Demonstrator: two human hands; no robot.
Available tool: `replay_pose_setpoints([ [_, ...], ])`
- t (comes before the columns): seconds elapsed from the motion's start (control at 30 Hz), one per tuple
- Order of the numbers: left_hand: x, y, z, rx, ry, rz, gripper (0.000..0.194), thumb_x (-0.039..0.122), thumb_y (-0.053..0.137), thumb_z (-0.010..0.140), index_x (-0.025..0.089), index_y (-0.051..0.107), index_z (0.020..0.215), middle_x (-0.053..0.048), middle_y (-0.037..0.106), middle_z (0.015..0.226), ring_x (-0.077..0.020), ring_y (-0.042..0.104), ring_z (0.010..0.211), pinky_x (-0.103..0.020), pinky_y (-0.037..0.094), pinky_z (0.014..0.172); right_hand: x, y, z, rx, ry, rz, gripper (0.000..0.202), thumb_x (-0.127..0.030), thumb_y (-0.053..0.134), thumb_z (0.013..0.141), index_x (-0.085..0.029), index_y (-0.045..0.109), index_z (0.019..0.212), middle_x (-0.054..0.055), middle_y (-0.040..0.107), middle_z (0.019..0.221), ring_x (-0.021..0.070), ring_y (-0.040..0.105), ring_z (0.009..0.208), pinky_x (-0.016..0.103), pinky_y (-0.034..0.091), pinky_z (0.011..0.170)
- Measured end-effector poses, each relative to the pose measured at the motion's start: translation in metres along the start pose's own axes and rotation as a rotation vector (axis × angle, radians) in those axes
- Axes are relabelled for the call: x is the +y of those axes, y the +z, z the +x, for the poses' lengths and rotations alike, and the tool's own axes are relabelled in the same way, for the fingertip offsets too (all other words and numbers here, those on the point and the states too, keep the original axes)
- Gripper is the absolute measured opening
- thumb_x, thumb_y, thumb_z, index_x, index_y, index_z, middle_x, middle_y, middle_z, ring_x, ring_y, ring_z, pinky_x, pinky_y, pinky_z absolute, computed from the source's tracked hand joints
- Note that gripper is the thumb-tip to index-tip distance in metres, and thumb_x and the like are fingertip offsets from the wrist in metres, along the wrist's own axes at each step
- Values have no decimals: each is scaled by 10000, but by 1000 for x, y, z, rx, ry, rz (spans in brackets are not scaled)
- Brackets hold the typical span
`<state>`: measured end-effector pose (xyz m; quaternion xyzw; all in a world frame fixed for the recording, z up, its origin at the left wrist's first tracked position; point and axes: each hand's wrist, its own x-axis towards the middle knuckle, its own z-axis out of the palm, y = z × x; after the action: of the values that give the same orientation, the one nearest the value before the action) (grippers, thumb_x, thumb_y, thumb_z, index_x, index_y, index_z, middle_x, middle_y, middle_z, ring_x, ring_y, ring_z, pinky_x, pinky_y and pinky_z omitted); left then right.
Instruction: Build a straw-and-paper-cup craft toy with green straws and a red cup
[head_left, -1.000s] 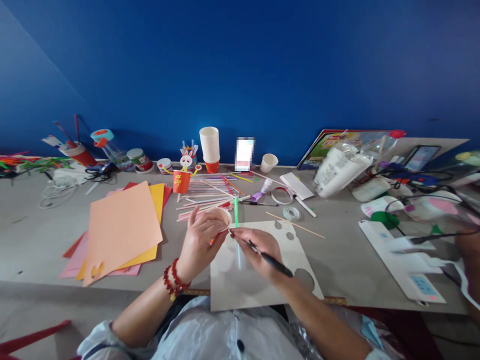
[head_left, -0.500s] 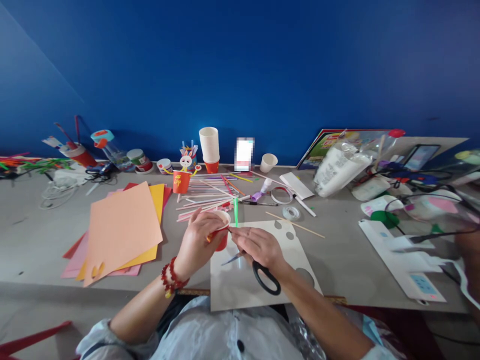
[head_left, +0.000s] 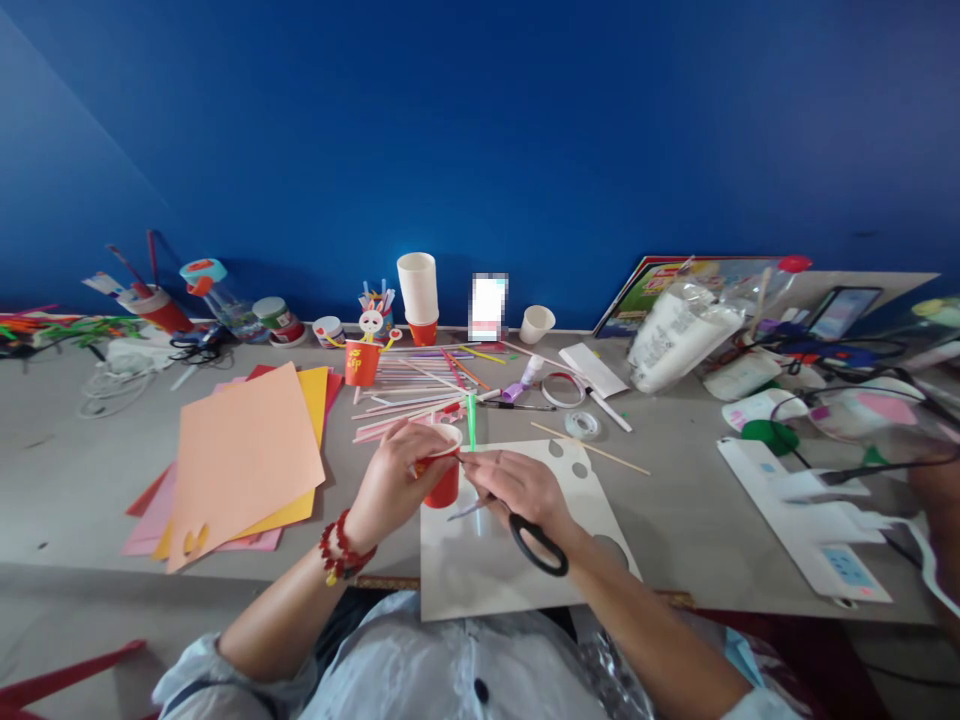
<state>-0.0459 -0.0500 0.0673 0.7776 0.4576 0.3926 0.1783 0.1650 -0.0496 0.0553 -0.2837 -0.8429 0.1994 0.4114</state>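
Note:
In the head view, a red paper cup (head_left: 442, 487) with a white rim is held near the front middle of the table by my left hand (head_left: 397, 472), its fingers closed around the left side and rim. My right hand (head_left: 517, 487) is closed at the cup's right side. Scissors (head_left: 538, 548) with black handles hang from that hand, their blades pointing left over the white card. A thin dark bit shows between the right fingertips and the cup; its kind is too small to tell. Beneath both hands lies a white card (head_left: 480, 575) with round holes cut in it.
Coloured paper sheets (head_left: 247, 460) lie on the left. Behind my hands are several straws (head_left: 420, 375), a red cup with a rabbit figure (head_left: 362, 362) and stacked white cups (head_left: 418, 285). A tape roll (head_left: 582, 425) and a power strip (head_left: 802, 525) are to the right.
The cup has shifted slightly down and shows more of its red side. The scissors have swung a little to the right and down with my right hand.

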Motion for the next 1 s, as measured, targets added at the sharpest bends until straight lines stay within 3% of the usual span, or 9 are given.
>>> replay_pose_setpoints([
  [0.07, -1, 1, 0, -4, -1, -25, 81, 246, 622, 901, 237, 698, 929, -57, 753, 954, -206, 692, 926, -406, 517, 918, 3, -3, 1, -50, -62, -66, 219, -113, 549, 922, -240, 703, 1012, 101, 748, 1141, 241, 721, 1020, 389, 585, 882],
  [0.13, 2, 4, -1, 48, 42, 62, 92, 205, 611, 904, 242, 694, 917, -36, 758, 951, -205, 689, 950, -486, 419, 1058, 3, -1, 1, -12, 22, -4, 186, -148, 572, 924, -247, 711, 1000, 87, 757, 1116, 237, 725, 1006, 376, 587, 873],
  [0.23, 11, 9, -4, 137, 141, 235, 164, 132, 595, 899, 258, 685, 953, 8, 773, 941, -204, 685, 996, -597, 143, 1191, -1, 9, 0, 150, 384, 339, 115, -276, 618, 926, -239, 722, 958, 57, 783, 977, 231, 751, 888, 352, 608, 790],
  [0.37, 15, 12, -6, 188, 196, 303, 201, 112, 598, 893, 258, 673, 1009, 11, 780, 964, -205, 685, 1006, -605, 101, 1197, -7, 18, -1, 322, 736, 715, 220, -413, 691, 869, -194, 714, 878, 51, 781, 836, 238, 762, 771, 360, 619, 735],
  [0.43, 12, 11, -5, 172, 155, 252, 154, 132, 600, 896, 249, 677, 961, 1, 775, 961, -204, 685, 994, -596, 148, 1190, -8, 17, -1, 295, 670, 609, 197, -392, 675, 885, -202, 726, 899, 58, 785, 877, 239, 760, 815, 353, 613, 750],
  [0.6, -1, 6, 0, 61, -22, -13, 49, 234, 632, 894, 229, 681, 885, -45, 755, 948, -208, 690, 940, -466, 459, 1021, 2, 2, 1, 65, 22, 10, 206, -169, 563, 924, -253, 717, 1031, 85, 764, 1092, 229, 725, 995, 378, 585, 885],
  [0.7, -2, 5, 1, 35, -31, -63, 56, 238, 627, 898, 229, 682, 901, -53, 755, 944, -209, 689, 940, -403, 526, 907, 5, -4, 4, 1, -88, -65, 231, -132, 550, 915, -241, 710, 1039, 101, 757, 1110, 242, 722, 1017, 389, 591, 875],
  [0.87, 7, 9, -2, 143, 147, 249, 172, 135, 594, 896, 262, 686, 965, -2, 774, 961, -214, 678, 1018, -597, 155, 1191, 0, 9, 4, 181, 472, 435, 121, -312, 635, 910, -228, 721, 928, 62, 784, 952, 235, 756, 857, 358, 613, 780],
  [1.0, 12, 13, -4, 187, 222, 360, 251, 105, 588, 886, 270, 669, 1057, 2, 780, 992, -217, 681, 1023, -594, 85, 1206, -4, 26, 3, 414, 815, 876, 229, -403, 760, 796, -188, 683, 817, 39, 768, 810, 234, 758, 761, 377, 619, 780],
])
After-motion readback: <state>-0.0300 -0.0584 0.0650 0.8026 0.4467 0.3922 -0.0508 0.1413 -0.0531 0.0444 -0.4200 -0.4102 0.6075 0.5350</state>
